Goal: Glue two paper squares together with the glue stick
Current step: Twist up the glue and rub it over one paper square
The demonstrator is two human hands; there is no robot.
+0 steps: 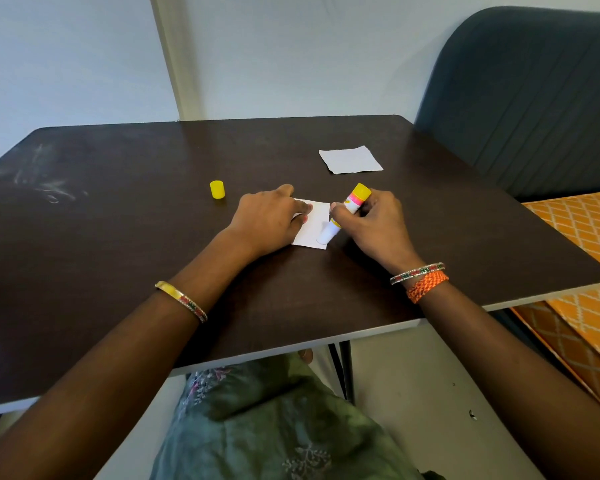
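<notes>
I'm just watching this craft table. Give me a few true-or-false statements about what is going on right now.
1. The right hand holds the glue stick with its tip on the near paper square. True.
2. The yellow cap is on the glue stick. False: it stands on the table, left of the hands.
3. The left hand presses on the near paper square. True.
4. The second paper square lies stacked on the first. False: it lies apart, farther back.
</notes>
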